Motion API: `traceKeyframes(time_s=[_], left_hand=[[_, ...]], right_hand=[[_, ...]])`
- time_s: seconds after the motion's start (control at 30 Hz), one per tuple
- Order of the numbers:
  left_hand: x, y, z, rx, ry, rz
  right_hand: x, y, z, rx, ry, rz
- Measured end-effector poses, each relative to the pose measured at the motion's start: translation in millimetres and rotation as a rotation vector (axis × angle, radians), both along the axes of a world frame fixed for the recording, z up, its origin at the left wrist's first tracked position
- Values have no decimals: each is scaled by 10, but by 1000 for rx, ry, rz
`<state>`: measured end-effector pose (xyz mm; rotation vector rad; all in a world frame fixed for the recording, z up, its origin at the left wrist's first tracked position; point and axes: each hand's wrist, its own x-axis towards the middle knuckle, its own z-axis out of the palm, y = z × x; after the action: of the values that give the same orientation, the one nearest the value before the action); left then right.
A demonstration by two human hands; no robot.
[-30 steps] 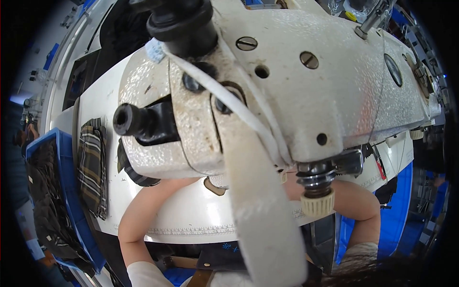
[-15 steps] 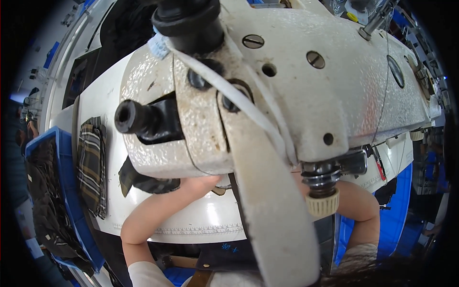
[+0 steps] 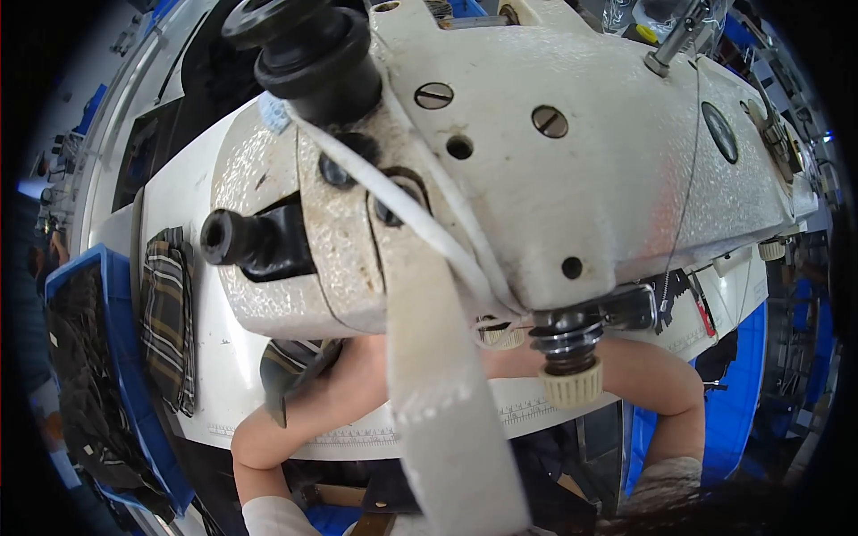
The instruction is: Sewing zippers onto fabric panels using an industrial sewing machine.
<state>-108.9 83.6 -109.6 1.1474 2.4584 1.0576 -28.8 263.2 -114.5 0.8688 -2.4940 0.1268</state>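
A white sewing machine head point(image 3: 536, 196) fills the middle of the view and hides most of both my hands. My left hand point(image 3: 365, 359) reaches in under its left end; only the part near the wrist shows, and the fingers are hidden. A dark plaid fabric piece point(image 3: 290, 362) lies against that wrist, its lower corner hanging over the forearm. From the right, my right hand point(image 3: 509, 362) passes beneath the machine, its fingers out of sight too. What either hand holds cannot be seen. A pale strap point(image 3: 438, 393) hangs from the machine in front of them.
Folded plaid fabric point(image 3: 167, 322) lies on the white table point(image 3: 219, 393) at the left. Beside the table stands a blue crate point(image 3: 125, 357) of dark garments. A ruler strip runs along the front edge. Red-handled tool point(image 3: 702, 308) and blue bin point(image 3: 746, 393) are at right.
The view has shifted, so the machine sits further left. The fabric by my left wrist has moved right and lower, now showing its stripes. My right forearm reaches further left.
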Motion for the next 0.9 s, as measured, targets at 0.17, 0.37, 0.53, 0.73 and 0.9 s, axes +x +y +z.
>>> traceKeyframes(time_s=[0.17, 0.37, 0.53, 0.73, 0.9], left_hand=[[-51, 59, 443, -351, 174, -291], [28, 34, 266, 64, 354, -101], [15, -21, 163, 36, -60, 3], [40, 44, 190, -301, 634, -9], [-3, -22, 106, -314, 630, 12]], right_hand=[[31, 29, -73, -3, -97, 12], [-25, -7, -370, 90, 60, 29], [-66, -21, -432, 125, 135, 82], [-72, -35, -563, 139, 159, 76], [-75, -30, -371, 112, 56, 8]])
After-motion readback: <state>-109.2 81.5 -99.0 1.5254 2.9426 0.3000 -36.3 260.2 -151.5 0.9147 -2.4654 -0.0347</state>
